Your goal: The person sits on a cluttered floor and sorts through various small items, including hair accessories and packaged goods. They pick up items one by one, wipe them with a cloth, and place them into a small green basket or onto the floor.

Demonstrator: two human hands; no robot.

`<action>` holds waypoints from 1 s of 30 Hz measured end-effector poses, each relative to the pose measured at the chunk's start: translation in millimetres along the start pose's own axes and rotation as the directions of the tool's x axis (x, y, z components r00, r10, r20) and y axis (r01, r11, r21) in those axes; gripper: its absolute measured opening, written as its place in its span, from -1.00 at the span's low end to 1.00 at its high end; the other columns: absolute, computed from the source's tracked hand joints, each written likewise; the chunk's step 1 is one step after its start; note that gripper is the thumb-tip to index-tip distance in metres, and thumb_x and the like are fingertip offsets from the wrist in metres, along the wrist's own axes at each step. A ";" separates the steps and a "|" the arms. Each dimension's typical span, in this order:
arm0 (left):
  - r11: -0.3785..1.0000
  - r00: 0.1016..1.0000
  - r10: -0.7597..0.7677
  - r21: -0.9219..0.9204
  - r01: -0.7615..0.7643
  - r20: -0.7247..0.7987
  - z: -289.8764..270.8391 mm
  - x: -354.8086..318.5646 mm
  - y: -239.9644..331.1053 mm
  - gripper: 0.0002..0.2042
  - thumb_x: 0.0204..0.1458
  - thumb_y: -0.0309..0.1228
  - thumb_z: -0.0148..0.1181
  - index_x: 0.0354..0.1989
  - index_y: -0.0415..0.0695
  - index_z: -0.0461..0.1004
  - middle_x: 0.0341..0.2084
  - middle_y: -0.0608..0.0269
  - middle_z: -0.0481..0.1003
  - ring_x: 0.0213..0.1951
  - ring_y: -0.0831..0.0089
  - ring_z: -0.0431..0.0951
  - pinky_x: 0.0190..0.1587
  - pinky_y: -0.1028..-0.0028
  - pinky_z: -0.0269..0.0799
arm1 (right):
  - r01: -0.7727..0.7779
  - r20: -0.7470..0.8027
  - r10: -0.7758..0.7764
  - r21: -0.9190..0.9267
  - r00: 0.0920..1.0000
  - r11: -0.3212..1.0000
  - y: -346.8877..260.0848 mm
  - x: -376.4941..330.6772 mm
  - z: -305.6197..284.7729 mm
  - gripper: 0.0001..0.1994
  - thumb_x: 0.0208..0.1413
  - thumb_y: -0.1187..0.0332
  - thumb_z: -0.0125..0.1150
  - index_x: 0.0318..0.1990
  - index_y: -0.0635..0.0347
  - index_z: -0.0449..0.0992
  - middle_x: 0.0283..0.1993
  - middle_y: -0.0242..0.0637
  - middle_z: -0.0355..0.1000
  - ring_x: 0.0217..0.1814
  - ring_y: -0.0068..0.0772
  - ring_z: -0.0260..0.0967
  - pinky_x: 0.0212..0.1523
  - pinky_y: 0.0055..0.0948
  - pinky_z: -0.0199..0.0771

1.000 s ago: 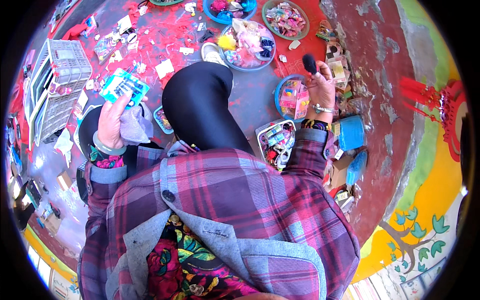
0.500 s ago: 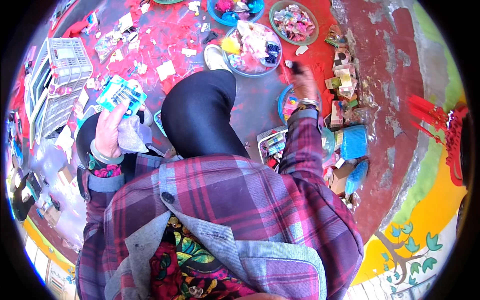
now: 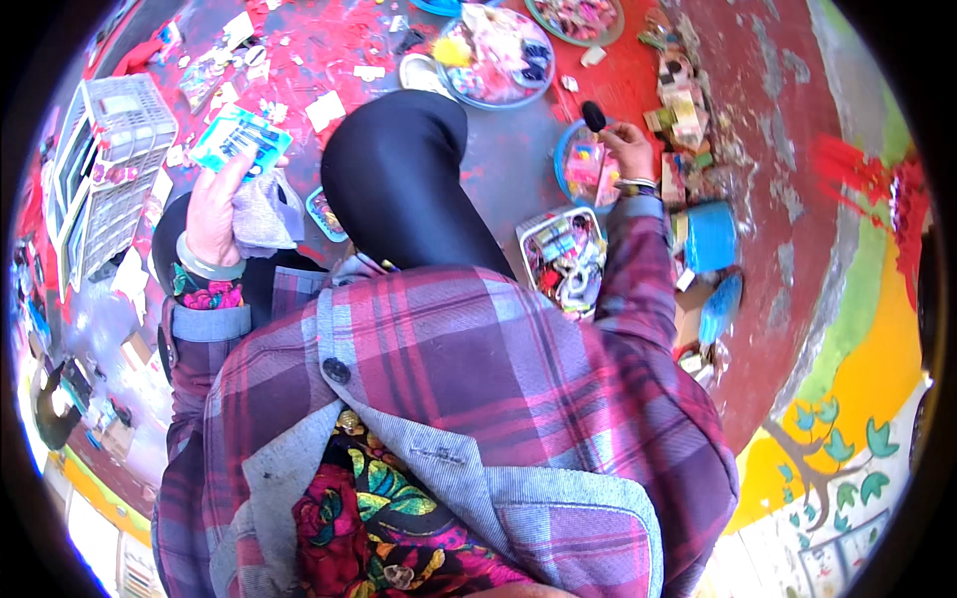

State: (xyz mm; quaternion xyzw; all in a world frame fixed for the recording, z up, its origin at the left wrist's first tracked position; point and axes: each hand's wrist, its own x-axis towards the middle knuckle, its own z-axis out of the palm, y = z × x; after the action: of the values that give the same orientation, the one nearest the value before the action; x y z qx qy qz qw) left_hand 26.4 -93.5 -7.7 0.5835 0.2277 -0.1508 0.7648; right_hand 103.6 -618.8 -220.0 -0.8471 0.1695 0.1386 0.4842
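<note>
Left hand (image 3: 213, 214), half-closed, grips a blue packet (image 3: 239, 137) and grey cloth (image 3: 267, 213); right hand (image 3: 631, 153) pinches a black oval piece (image 3: 594, 117).

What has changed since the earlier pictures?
The right forearm, which partly covered the white basket half a second ago, has moved right, mostly off it. The right hand keeps the dark oval piece; nothing was visibly taken up or let go. The left hand still holds the blue card pack, grey cloth against it.

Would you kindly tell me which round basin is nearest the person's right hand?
The blue-rimmed basin holding pink items, just left of the right hand. The others sit farther away, closer to the picture's top edge.
</note>
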 end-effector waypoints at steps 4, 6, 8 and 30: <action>1.000 1.000 0.014 0.013 -0.014 -0.013 -5.5 -4.0 -0.7 -0.78 0.05 -0.41 -0.04 -0.21 -0.29 0.35 -0.39 0.13 0.48 -0.39 0.44 0.50 -0.32 0.49 0.41 | -0.024 -0.062 0.032 0.132 0.998 0.991 -21.0 -96.9 -70.8 -0.78 -0.14 0.43 0.24 -0.29 0.25 0.41 -0.41 -0.38 0.41 -0.46 -0.60 0.34 -0.48 -0.65 0.31; 0.998 0.999 0.045 0.032 -0.045 -0.019 -4.2 -1.0 -2.6 -0.76 0.04 -0.40 -0.03 -0.18 -0.30 0.34 -0.38 0.13 0.48 -0.40 0.43 0.50 -0.37 0.50 0.42 | -0.173 -0.134 0.203 0.207 0.970 0.963 11.6 -153.5 -94.9 -0.78 -0.14 0.42 0.23 -0.30 0.27 0.41 -0.42 -0.35 0.41 -0.47 -0.57 0.35 -0.46 -0.63 0.33; 1.000 1.000 0.007 0.028 -0.007 0.005 6.1 -5.9 2.9 -0.76 0.03 -0.39 -0.03 -0.19 -0.30 0.34 -0.38 0.13 0.47 -0.42 0.44 0.50 -0.39 0.48 0.43 | -0.250 -0.192 0.336 0.367 0.922 0.896 57.4 -209.7 -91.7 -0.85 -0.12 0.42 0.21 -0.38 0.26 0.42 -0.49 -0.37 0.39 -0.52 -0.56 0.33 -0.49 -0.64 0.31; 0.920 0.960 0.264 -0.322 -0.222 0.095 16.8 -17.0 -5.4 -0.79 0.03 -0.42 0.03 -0.16 -0.18 0.34 -0.33 0.28 0.46 -0.34 0.52 0.47 -0.29 0.51 0.41 | 0.529 -0.291 -0.447 0.350 0.846 0.773 -256.2 -224.5 61.1 -0.86 0.05 0.46 0.04 -0.25 0.34 0.40 -0.31 -0.31 0.37 -0.31 -0.53 0.31 -0.24 -0.61 0.32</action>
State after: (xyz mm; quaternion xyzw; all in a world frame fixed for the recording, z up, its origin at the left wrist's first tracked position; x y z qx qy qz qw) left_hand 12.1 -111.7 0.4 0.4691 0.1213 -0.0568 0.8729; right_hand 4.3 -410.1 37.6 -0.7477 0.0142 -0.1138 0.6540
